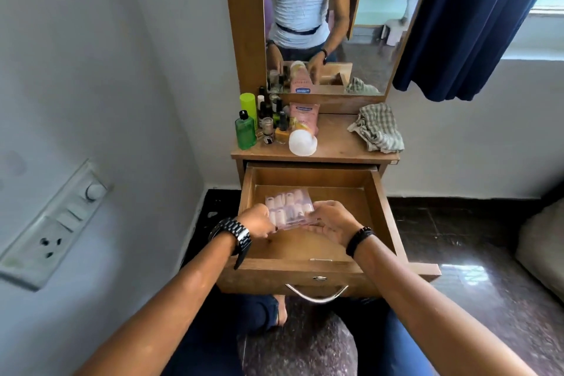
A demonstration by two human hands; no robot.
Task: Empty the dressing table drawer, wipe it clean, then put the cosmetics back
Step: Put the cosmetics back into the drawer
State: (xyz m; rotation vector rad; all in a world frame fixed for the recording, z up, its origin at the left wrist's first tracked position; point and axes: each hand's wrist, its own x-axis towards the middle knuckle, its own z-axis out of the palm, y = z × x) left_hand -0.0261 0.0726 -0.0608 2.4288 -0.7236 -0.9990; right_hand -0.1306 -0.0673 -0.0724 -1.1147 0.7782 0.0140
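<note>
Drawer [308,268] of wooden desk [335,146], pulled fully out at centre frame. Left hand [258,221] and right hand [331,220] each pinch, with curled fingers, one end of a clear flat packet [290,207] holding rows of pale pink false nails; the packet sits low inside the drawer, whether touching its floor cannot be told. On the desk above: green bottles [245,128], small dark nail-polish bottles [268,119], a pink tube [303,116] and a crumpled checked cloth [377,128] at right.

Domestic bedroom: wooden dressing table [335,149] with mirror [323,18], cosmetics [268,122] on top, blue curtain [476,18], wall switchboard [52,223].
</note>
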